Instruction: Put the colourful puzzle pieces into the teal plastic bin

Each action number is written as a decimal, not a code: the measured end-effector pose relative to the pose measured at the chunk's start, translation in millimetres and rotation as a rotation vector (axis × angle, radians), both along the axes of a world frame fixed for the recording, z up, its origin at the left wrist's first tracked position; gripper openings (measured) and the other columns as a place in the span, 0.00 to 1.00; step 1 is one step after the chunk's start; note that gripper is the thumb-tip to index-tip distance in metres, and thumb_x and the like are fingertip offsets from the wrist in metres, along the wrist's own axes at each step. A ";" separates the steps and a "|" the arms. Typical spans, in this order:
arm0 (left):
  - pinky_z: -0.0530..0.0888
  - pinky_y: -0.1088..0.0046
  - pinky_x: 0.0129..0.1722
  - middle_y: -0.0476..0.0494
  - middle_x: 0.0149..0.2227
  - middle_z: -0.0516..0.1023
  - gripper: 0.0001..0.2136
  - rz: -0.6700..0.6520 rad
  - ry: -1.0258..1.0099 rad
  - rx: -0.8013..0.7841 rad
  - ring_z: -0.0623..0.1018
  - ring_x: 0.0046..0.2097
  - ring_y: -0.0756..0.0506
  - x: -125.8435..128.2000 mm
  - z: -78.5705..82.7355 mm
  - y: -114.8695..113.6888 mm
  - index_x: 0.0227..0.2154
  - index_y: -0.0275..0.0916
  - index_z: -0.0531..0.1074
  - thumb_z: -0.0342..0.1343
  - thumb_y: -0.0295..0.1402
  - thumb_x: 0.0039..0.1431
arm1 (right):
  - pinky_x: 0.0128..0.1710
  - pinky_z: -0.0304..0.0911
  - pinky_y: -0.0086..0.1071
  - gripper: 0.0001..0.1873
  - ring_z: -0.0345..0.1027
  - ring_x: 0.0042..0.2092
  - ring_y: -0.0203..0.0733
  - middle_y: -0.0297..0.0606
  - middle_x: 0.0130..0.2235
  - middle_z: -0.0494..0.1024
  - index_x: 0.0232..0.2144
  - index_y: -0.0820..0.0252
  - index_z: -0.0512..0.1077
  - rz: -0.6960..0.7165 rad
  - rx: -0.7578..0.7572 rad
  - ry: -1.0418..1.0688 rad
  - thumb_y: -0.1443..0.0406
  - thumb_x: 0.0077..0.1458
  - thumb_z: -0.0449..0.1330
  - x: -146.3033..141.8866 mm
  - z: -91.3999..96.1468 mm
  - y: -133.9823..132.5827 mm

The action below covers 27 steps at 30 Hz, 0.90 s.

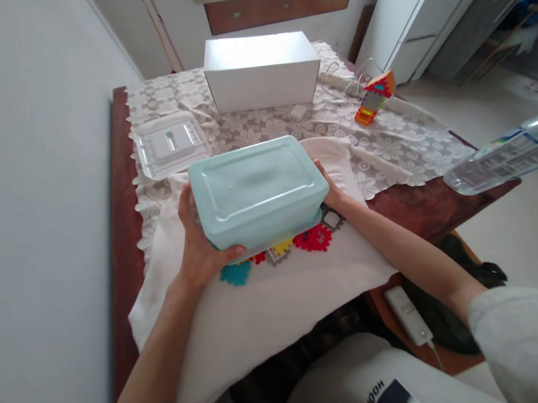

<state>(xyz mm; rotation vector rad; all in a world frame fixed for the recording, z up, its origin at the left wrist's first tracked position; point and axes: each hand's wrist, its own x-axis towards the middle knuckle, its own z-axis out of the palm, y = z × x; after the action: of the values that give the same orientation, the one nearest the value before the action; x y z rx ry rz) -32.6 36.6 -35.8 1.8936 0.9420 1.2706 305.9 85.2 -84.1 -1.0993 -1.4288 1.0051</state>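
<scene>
A pale blue-green plastic box [257, 186] is upside down between my two hands, its flat bottom facing up. My left hand [199, 245] grips its left end, the thumb lying along the near lower edge. Around the right end is my right hand [330, 185], its fingers partly hidden behind the box. Below the box, toothed puzzle pieces lie on the white cloth [284, 300]: a blue piece [236, 274], a red piece [314, 239], a yellow piece [283, 248] and a grey piece [333, 219]. How many lie beneath the box is hidden.
A clear plastic lid [172, 145] lies at the table's left. Behind stands a white box [262, 71]. An orange and red block toy [375, 98] is at the right, near a white cable. A plastic bottle [514, 151] lies at the table's right corner.
</scene>
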 end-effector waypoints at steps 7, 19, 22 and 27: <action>0.61 0.36 0.74 0.23 0.75 0.55 0.72 0.015 0.074 0.031 0.62 0.75 0.21 -6.1 -1.6 1.4 0.77 0.44 0.43 0.80 0.59 0.35 | 0.71 0.63 0.50 0.54 0.71 0.65 0.56 0.45 0.62 0.79 0.63 0.57 0.73 0.034 0.054 0.004 0.24 0.60 0.44 -1.8 9.3 0.4; 0.59 0.32 0.73 0.26 0.78 0.48 0.73 0.001 0.173 0.164 0.57 0.76 0.19 -14.6 -11.9 2.6 0.79 0.50 0.37 0.79 0.58 0.37 | 0.60 0.75 0.51 0.57 0.76 0.56 0.57 0.47 0.55 0.80 0.59 0.56 0.74 -0.004 0.082 -0.046 0.21 0.55 0.40 -2.0 19.1 -7.0; 0.60 0.29 0.71 0.26 0.76 0.52 0.70 -0.005 0.169 0.095 0.60 0.75 0.18 -16.3 -10.8 0.2 0.79 0.51 0.37 0.79 0.56 0.41 | 0.57 0.76 0.54 0.57 0.76 0.51 0.58 0.48 0.53 0.80 0.63 0.57 0.71 0.029 0.047 -0.063 0.22 0.57 0.38 -4.4 18.2 -7.4; 0.61 0.30 0.71 0.28 0.77 0.51 0.68 0.002 0.124 0.013 0.61 0.75 0.20 -15.0 -4.0 -7.1 0.79 0.52 0.38 0.77 0.56 0.44 | 0.57 0.76 0.51 0.53 0.76 0.50 0.56 0.49 0.53 0.80 0.67 0.59 0.67 0.101 0.071 -0.073 0.27 0.64 0.36 -5.8 11.8 -4.9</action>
<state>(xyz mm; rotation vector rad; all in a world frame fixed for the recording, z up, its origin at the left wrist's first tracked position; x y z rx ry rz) -47.6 29.6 -39.7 2.0003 1.0015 1.1743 300.2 80.3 -72.2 -1.0294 -1.5803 0.9857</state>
